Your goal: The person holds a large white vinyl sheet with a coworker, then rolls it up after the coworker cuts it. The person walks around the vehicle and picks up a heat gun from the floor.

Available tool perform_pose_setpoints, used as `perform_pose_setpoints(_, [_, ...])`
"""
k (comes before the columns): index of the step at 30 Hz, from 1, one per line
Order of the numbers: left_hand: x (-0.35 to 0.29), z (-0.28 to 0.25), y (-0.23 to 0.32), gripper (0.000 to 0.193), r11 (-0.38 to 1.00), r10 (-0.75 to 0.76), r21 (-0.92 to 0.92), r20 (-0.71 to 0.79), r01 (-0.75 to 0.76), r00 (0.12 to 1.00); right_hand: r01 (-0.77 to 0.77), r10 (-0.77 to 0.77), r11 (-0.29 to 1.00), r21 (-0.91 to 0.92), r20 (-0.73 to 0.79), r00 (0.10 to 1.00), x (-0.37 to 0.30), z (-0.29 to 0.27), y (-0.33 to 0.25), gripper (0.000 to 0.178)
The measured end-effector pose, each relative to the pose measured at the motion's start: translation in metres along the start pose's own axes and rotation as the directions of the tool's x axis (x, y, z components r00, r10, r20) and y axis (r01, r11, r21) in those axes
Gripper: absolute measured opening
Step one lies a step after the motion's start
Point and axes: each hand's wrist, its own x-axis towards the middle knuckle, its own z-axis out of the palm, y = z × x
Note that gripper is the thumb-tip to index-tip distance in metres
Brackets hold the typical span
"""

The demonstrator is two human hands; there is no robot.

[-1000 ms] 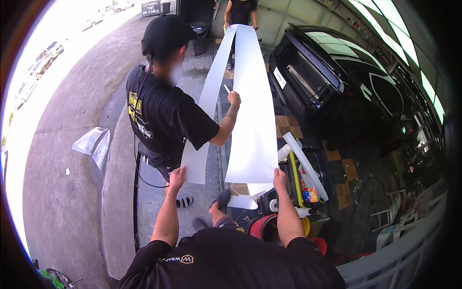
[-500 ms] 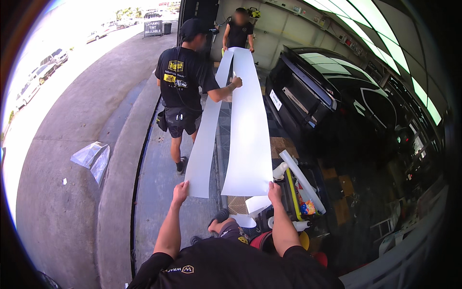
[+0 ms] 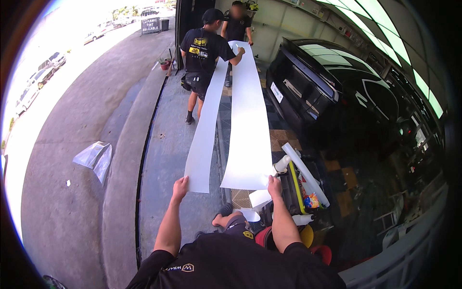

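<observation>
A long white film sheet is stretched out ahead of me, split lengthwise into two strips. My left hand [image 3: 181, 187] pinches the near outer corner of the narrow strip [image 3: 204, 144]. The near right corner of the wide strip [image 3: 250, 135] is gripped by my right hand [image 3: 275, 186]. A person in a cap [image 3: 202, 53] leans over the far part of the sheet, a hand [image 3: 239, 50] at the top of the split; a small tool seems to be in it. Another person [image 3: 237, 29] stands at the far end, one hand on the sheet's edge.
A black car [image 3: 308, 82] stands on the right. Below my right hand are an open toolbox [image 3: 298, 192], a clear roll [image 3: 308, 176], a white box [image 3: 260, 198] and buckets [image 3: 306, 236]. Crumpled plastic [image 3: 98, 161] lies on the concrete at left.
The capped person has moved farther away along the sheet, and the split now runs nearly to the far end. My hands keep hold of both corners.
</observation>
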Motion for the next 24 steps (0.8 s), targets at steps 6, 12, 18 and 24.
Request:
perform_pose_setpoints(6, [0.001, 0.005, -0.003, 0.046, 0.998, -0.044, -0.035, -0.006, 0.044, 0.999, 0.05, -0.05, 0.999, 0.018, -0.01, 0.999, 0.004, 0.002, 0.012, 0.042])
perform_pose_setpoints(12, [-0.001, 0.012, 0.0, 0.048, 0.999, -0.033, -0.016, 0.041, 0.034, 0.999, -0.004, 0.003, 0.999, 0.035, 0.035, 0.999, 0.004, -0.003, 0.006, 0.042])
perform_pose_setpoints(18, [-0.004, 0.014, -0.001, 0.047, 0.995, -0.078, -0.061, 0.04, 0.081, 0.996, -0.02, 0.02, 1.0, 0.009, 0.03, 0.999, 0.0, 0.002, 0.001, 0.042])
perform_pose_setpoints(24, [-0.005, 0.013, -0.001, 0.047, 0.998, -0.023, -0.06, 0.017, 0.024, 1.0, -0.001, 0.0, 0.999, 0.054, 0.021, 1.0, -0.001, -0.003, 0.003, 0.043])
